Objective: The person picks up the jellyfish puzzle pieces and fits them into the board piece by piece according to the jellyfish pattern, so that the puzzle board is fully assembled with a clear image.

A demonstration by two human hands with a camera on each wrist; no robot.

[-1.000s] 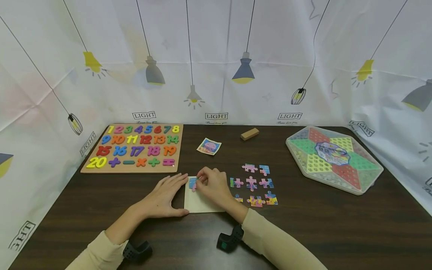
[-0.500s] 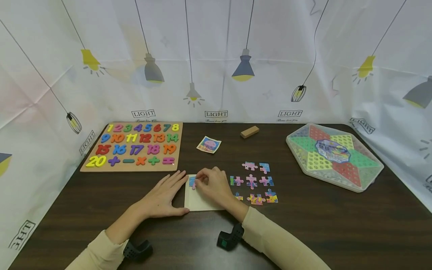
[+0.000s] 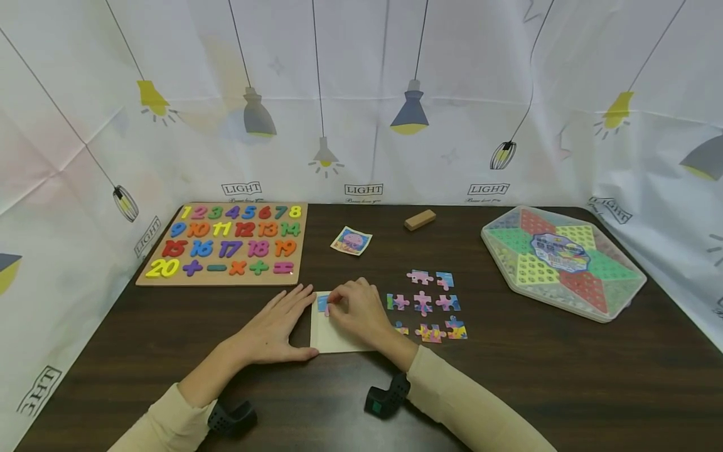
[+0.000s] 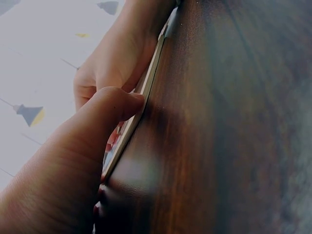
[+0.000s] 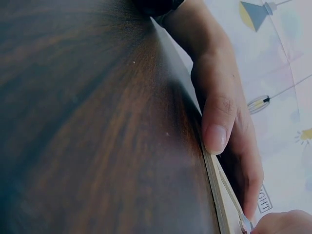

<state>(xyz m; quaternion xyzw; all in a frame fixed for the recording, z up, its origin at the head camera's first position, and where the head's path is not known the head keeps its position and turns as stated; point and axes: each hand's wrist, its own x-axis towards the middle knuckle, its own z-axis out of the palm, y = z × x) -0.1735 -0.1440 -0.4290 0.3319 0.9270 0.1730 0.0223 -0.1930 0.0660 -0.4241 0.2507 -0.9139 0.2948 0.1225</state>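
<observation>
A pale square puzzle board [image 3: 333, 339] lies flat on the dark table. At its far left corner is a blue and pink jigsaw piece [image 3: 323, 304], partly covered by the fingers of my right hand [image 3: 358, 314], which pinch it at its right side. My left hand [image 3: 260, 333] spreads along the board's left edge, fingertips by the far corner and thumb by the near one. In the left wrist view, the left thumb [image 4: 119, 103] touches the board's side. The right wrist view shows the board's thin edge [image 5: 213, 190] under the left thumb.
Several loose jigsaw pieces [image 3: 422, 302] lie in rows right of the board. Beyond are a small picture card [image 3: 351, 241] and a wooden block [image 3: 420, 220]. A number board [image 3: 220, 248] stands at left, a hexagonal game box [image 3: 565, 263] at right. A printed cloth [image 3: 361, 94] hangs behind.
Both hands stay in nearly the same place on the board. The right fingers have shifted very slightly over the jigsaw piece, covering a little more of it; the head view tilts a little.
</observation>
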